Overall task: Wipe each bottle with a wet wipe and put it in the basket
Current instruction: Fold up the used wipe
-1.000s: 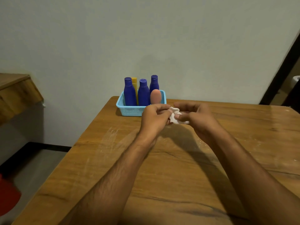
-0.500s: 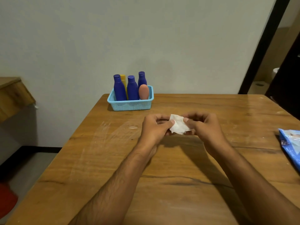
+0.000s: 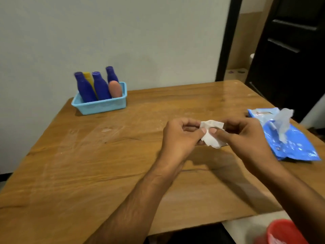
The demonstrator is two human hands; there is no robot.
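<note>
A red round object [image 3: 284, 232], blurred, is seen below the near right corner of the tabletop [image 3: 88, 173], off its surface. Two bare forearms are stretched from the near edge over the wooden tabletop, and the hands are brought together above its middle, somewhat toward the right side. A crumpled white wet wipe [image 3: 212, 133] is held between them, clear of the wood. It is pinched by the left hand [image 3: 179, 136], whose thumb and curled fingers are closed on the wipe's left part. It is likewise pinched by the right hand [image 3: 246, 136], with the thumb laid on the wipe's front and the fingers curled behind it. The fingertips of the two hands are nearly touching across the wipe.

Just beside the right hand, at the right edge of the tabletop, a blue wet wipe pack [image 3: 292, 143] is laid flat, and a pale sheet [image 3: 284, 124] is seen sticking up out of its opening.

Well apart from the hands, at the far left corner of the tabletop, a light blue basket [image 3: 103, 106] is set close to the wall. Three dark blue bottles [image 3: 101, 87] are stood upright in it, two in front and one behind at the right. A yellow bottle [image 3: 88, 76] is partly hidden between the front two, and a pink rounded bottle [image 3: 115, 88] is placed at the basket's right end. No bottle is seen lying on the tabletop outside the basket.
</note>
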